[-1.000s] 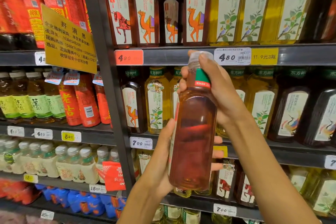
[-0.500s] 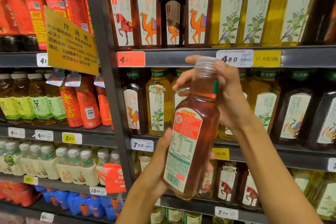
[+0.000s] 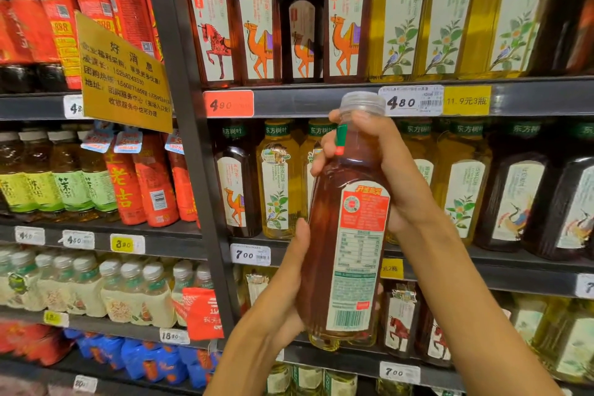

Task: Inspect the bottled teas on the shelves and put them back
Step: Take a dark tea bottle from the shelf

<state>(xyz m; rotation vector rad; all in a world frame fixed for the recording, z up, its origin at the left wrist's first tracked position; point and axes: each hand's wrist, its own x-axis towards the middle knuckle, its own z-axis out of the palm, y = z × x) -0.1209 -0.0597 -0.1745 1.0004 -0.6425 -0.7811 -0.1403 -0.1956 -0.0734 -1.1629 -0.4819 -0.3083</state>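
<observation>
Yellow sign (image 3: 123, 74) upper left, same spot as before. Left hand (image 3: 283, 292) lower centre cups the bottle's base, thumb up its left side, same hold. Bottle (image 3: 345, 235) centre frame, upright, slightly tilted, in front of the shelves (image 3: 321, 100); it has turned further since a second ago, so the back label (image 3: 356, 254) with barcode now faces the camera squarely. Right hand (image 3: 379, 164) wraps the neck below the clear cap (image 3: 363, 103), fingers curled, as before.
</observation>
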